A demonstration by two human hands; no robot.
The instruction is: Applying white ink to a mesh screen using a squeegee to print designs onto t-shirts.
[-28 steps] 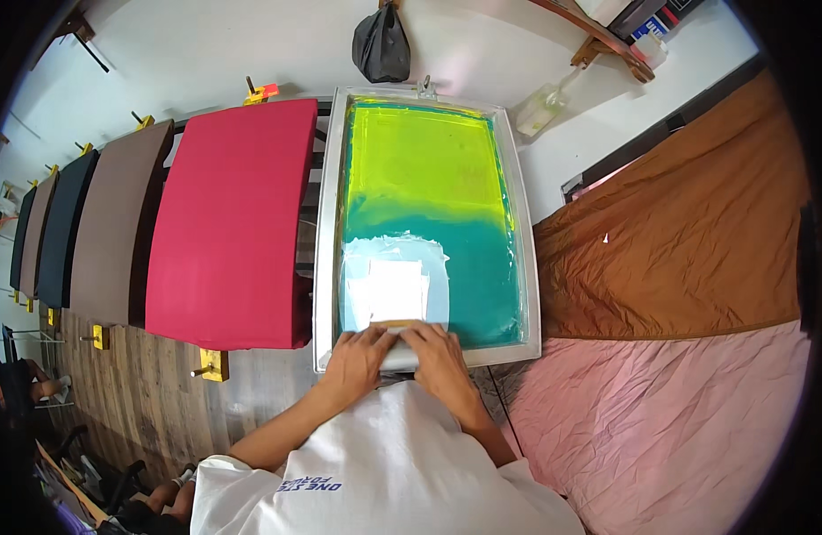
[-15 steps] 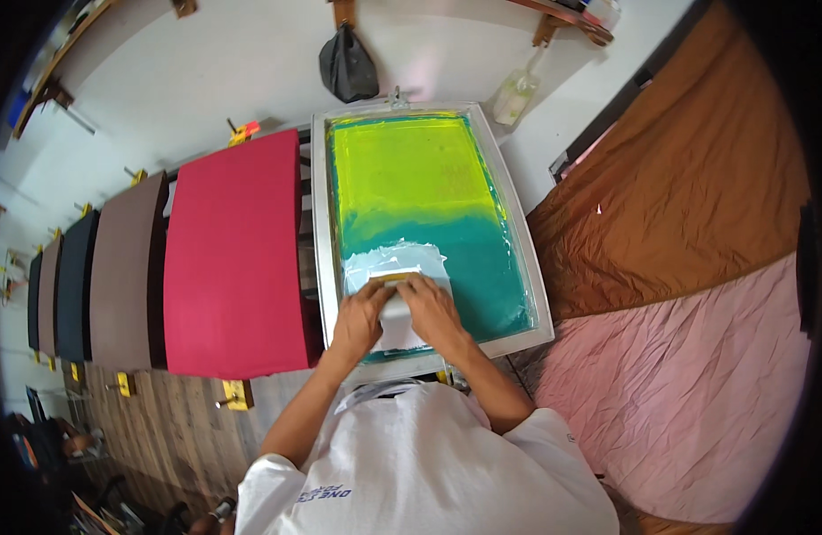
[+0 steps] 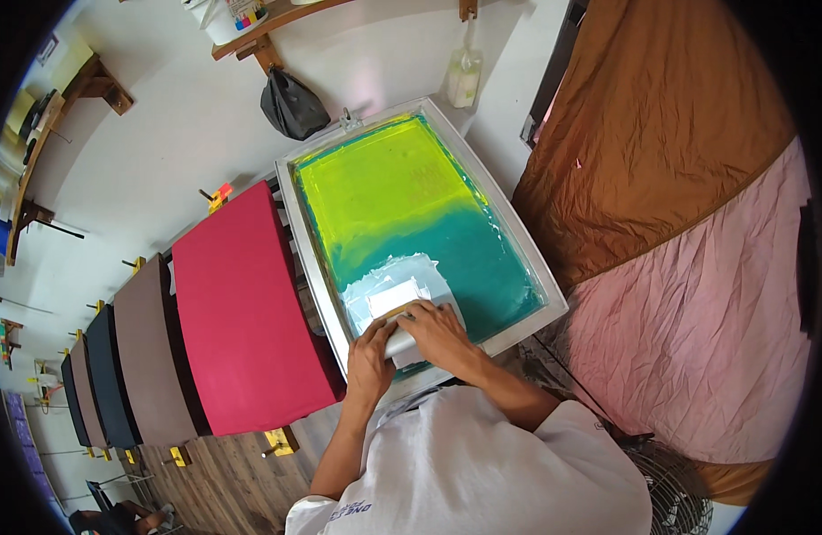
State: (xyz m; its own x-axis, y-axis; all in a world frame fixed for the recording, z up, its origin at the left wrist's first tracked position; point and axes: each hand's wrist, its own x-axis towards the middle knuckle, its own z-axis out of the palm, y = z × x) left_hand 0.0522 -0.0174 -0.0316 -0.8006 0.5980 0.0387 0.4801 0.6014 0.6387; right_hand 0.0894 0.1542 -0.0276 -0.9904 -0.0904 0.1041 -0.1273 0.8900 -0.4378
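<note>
A metal-framed printing screen (image 3: 518,259) lies flat, its mesh yellow-green at the far end and teal at the near end. On the near teal part sits a patch of white ink (image 3: 389,278). Both my hands grip a squeegee (image 3: 402,309) pressed onto the mesh at the near edge of that patch. My left hand (image 3: 372,355) holds its left end, my right hand (image 3: 438,327) lies over its right part. My white shirt fills the lower middle.
To the left stand a red-covered board (image 3: 246,321), then brown (image 3: 143,361) and dark ones in a row, with yellow clamps. Brown (image 3: 661,134) and pink (image 3: 705,330) cloths lie on the right. A black bag (image 3: 291,107) and a bottle (image 3: 463,76) hang on the far wall.
My hands and the squeegee have moved away from the frame's near edge up onto the mesh over the white ink. The view has also tilted.
</note>
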